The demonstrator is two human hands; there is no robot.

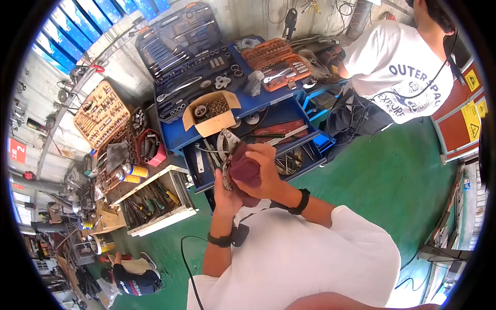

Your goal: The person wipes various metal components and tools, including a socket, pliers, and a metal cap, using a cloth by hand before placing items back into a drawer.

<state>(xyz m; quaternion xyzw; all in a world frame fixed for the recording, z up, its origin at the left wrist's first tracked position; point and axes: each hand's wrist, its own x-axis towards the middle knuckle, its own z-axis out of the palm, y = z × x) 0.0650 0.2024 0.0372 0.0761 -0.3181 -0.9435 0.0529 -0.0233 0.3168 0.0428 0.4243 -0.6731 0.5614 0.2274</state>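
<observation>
My right hand (266, 173) is closed around a bunched maroon cloth (245, 169) and presses it against a curved grey metal part with holes (225, 143). On the other side, my left hand (225, 197) grips the lower part of that metal piece, its thumb pointing up. The cloth and my fingers cover much of the piece, so its full shape is hidden. Both hands are in front of an open blue drawer (206, 185) holding tools. Just above them, an open cardboard box (209, 126) of small fasteners stands on the blue cabinet top.
A large socket set case (178, 39) and an orange tool case (281, 75) lie open behind. At left, a pale drawer (160, 219) full of screwdrivers juts out. One person (395, 70) stands at right; another (135, 279) is low at lower left. A cable (185, 258) hangs beside me.
</observation>
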